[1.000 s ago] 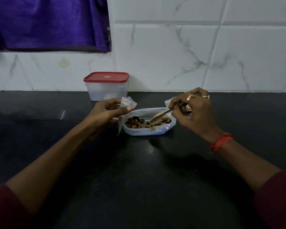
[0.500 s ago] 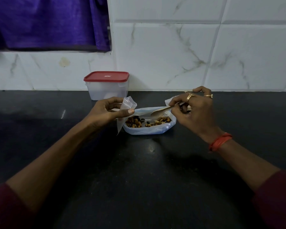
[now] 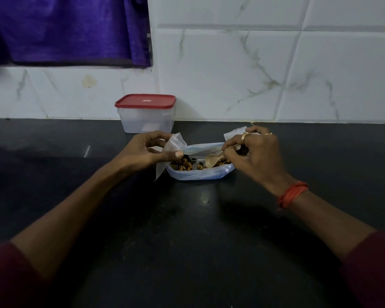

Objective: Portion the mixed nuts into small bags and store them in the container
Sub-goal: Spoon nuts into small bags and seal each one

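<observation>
Right hand [image 3: 256, 156] holds spoon [image 3: 212, 160], nuts [image 3: 183, 164] in bag [image 3: 200, 174]

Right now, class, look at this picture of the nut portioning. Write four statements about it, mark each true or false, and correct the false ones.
1. The red lid sits closed on the plastic container. True.
2. The left hand holds the spoon. False: the right hand holds the spoon, while the left hand pinches a small clear bag.
3. The spoon's bowl is down among the mixed nuts in the open large bag. True.
4. The container stands to the right of the large bag. False: it stands behind it and to the left, by the tiled wall.
</observation>
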`<action>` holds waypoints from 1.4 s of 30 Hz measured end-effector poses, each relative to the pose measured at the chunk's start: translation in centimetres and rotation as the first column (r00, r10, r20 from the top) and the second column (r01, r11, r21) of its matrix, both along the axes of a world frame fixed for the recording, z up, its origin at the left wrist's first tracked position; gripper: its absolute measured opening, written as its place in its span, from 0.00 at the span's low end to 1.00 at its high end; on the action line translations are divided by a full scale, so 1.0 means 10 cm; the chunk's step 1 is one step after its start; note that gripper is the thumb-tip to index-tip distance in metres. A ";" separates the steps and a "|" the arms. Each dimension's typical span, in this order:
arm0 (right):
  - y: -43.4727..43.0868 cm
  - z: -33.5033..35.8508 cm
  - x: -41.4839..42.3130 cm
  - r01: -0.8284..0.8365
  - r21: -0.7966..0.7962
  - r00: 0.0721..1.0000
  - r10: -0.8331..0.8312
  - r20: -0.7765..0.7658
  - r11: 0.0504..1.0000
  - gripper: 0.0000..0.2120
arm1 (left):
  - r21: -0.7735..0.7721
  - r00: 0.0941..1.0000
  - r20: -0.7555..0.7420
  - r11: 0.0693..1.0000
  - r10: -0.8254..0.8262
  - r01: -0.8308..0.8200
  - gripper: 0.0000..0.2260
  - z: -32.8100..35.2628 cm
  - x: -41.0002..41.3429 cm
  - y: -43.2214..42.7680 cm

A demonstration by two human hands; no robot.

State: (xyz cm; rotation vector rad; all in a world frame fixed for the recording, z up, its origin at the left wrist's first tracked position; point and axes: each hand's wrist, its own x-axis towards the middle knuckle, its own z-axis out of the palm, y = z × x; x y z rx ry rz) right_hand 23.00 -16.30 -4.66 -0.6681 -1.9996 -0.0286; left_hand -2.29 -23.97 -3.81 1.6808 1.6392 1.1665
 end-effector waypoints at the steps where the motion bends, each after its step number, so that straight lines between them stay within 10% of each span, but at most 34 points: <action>1: -0.01 0.00 -0.01 -0.002 -0.020 1.000 0.001 -0.005 1.000 0.09 | 0.001 1.000 0.001 1.000 0.000 0.000 0.28 0.00 0.00 0.00; 18: -0.07 0.05 0.01 -0.031 -0.157 0.999 0.034 0.011 0.987 0.12 | -0.051 1.000 -0.020 0.999 0.010 -0.011 0.23 0.02 -0.02 0.01; 25: -0.11 -0.02 -0.06 -0.092 -0.578 0.994 0.107 -0.009 0.811 0.13 | -0.030 0.996 0.086 1.000 0.000 0.002 0.25 0.03 0.00 -0.02; 42: -0.12 -0.09 -0.11 -0.107 -0.819 0.986 0.165 -0.015 0.564 0.10 | -0.017 0.998 0.057 0.999 -0.030 0.031 0.23 0.00 -0.02 0.00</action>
